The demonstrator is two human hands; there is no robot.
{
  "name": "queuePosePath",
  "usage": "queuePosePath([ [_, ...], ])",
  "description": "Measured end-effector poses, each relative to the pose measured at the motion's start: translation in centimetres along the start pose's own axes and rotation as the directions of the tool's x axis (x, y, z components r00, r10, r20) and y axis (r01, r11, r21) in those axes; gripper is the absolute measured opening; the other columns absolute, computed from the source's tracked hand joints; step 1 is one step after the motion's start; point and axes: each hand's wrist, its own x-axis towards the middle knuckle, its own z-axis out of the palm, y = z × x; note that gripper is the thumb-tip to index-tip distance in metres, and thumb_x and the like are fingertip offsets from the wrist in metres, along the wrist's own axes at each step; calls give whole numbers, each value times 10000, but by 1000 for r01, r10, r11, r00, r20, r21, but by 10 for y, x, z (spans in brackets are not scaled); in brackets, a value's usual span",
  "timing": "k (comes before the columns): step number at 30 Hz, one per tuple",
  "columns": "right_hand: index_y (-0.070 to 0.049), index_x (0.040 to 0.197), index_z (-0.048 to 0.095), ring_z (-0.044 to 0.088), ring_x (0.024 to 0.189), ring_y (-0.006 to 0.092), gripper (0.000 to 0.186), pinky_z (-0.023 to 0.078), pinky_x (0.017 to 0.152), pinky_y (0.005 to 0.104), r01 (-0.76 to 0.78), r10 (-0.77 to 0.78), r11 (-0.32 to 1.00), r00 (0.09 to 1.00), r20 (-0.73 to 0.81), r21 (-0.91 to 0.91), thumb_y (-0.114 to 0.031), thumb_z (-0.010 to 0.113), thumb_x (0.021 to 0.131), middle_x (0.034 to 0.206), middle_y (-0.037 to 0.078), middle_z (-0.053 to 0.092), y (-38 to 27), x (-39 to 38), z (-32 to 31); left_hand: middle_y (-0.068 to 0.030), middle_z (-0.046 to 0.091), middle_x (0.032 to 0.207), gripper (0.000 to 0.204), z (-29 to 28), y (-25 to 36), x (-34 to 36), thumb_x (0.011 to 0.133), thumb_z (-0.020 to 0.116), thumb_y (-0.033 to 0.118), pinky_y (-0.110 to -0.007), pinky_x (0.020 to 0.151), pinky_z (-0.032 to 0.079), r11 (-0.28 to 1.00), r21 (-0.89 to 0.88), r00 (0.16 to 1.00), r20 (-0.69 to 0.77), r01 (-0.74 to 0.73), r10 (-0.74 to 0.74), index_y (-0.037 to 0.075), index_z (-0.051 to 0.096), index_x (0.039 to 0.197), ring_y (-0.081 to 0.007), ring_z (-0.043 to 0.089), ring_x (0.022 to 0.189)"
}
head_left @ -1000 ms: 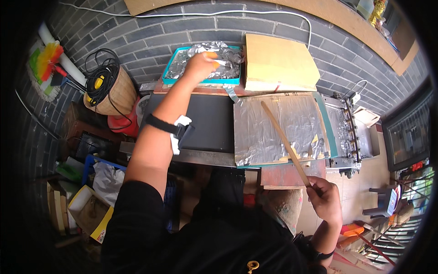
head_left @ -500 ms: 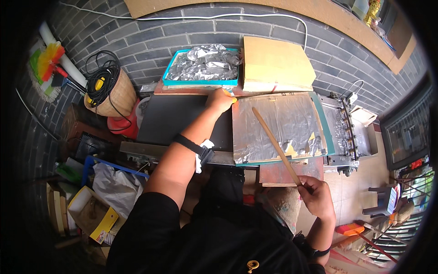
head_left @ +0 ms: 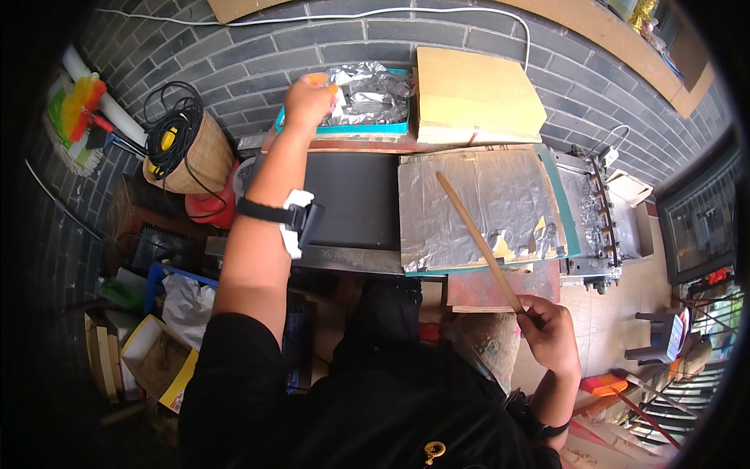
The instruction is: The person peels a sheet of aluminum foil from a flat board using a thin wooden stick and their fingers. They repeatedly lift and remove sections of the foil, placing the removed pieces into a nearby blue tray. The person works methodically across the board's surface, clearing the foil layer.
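My left hand (head_left: 308,102), with orange covers on its fingertips, is at the left end of a turquoise tray (head_left: 375,129) of crumpled foil (head_left: 367,105), fingers closed around something hard to make out, perhaps foil. My right hand (head_left: 551,336) grips the lower end of a thin wooden stick (head_left: 476,230). The stick slants across a foil-covered board (head_left: 512,199) with worn cardboard edges, on a teal backing (head_left: 558,187). Left of the board lies a black flat surface (head_left: 351,199). A pale yellow stack of sheets (head_left: 476,94) stands right of the tray.
A grey brick wall runs behind. Left are a basket (head_left: 187,168) with coiled cable, a red container (head_left: 211,203) and boxes (head_left: 152,359) on the floor. Machine hardware (head_left: 601,223) adjoins the board's right. A stool (head_left: 660,336) and brooms (head_left: 605,383) stand at lower right.
My left hand went from the tray down to the board's upper left corner, then back up to the tray's left end. My right hand still holds the stick, with little movement.
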Motion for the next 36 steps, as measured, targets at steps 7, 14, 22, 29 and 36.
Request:
queuePosePath([
  [7, 1, 1087, 652, 499, 560, 73, 279, 432, 524, 253, 89, -82, 977, 996, 44, -194, 32, 648, 810, 665, 81, 600, -25, -10, 6, -207, 596, 1251, 528, 23, 4, -47, 833, 669, 153, -359, 947, 475, 885, 351, 946, 218, -306, 241, 2, 507, 1312, -306, 607, 1121],
  [14, 24, 1105, 646, 510, 583, 56, 293, 416, 526, 228, -29, 27, 990, 1000, -13, -140, 82, 638, 818, 661, 40, 596, -19, -24, -5, -197, 592, 1229, 417, 38, -4, -169, 862, 561, 70, -407, 990, 447, 857, 283, 859, 421, -430, 292, 28, 532, 1276, -354, 564, 1136],
  [22, 40, 1160, 613, 491, 563, 22, 310, 371, 479, 184, -160, 151, 976, 986, 71, 150, 97, 599, 856, 688, -6, 586, -4, -38, 5, -197, 610, 1183, 463, 56, -23, -200, 849, 508, 19, -403, 962, 462, 796, 298, 786, 528, -526, 322, -3, 493, 1311, -333, 575, 1104],
  [29, 42, 1165, 606, 482, 552, 23, 306, 365, 476, 187, -121, 116, 982, 992, 37, 145, 87, 599, 862, 683, 4, 585, -3, -31, 15, -206, 630, 1108, 463, 60, -25, -198, 823, 505, -1, -411, 925, 476, 776, 272, 762, 530, -569, 372, -61, 492, 1282, -342, 607, 1022],
  [36, 62, 1176, 589, 444, 493, 18, 307, 327, 427, 177, -170, 144, 965, 980, 137, 199, 85, 578, 870, 680, 13, 581, -4, -36, 4, -212, 634, 1082, 464, 62, -28, -197, 823, 493, -11, -413, 912, 479, 775, 265, 767, 507, -573, 394, -64, 490, 1283, -347, 609, 1009],
])
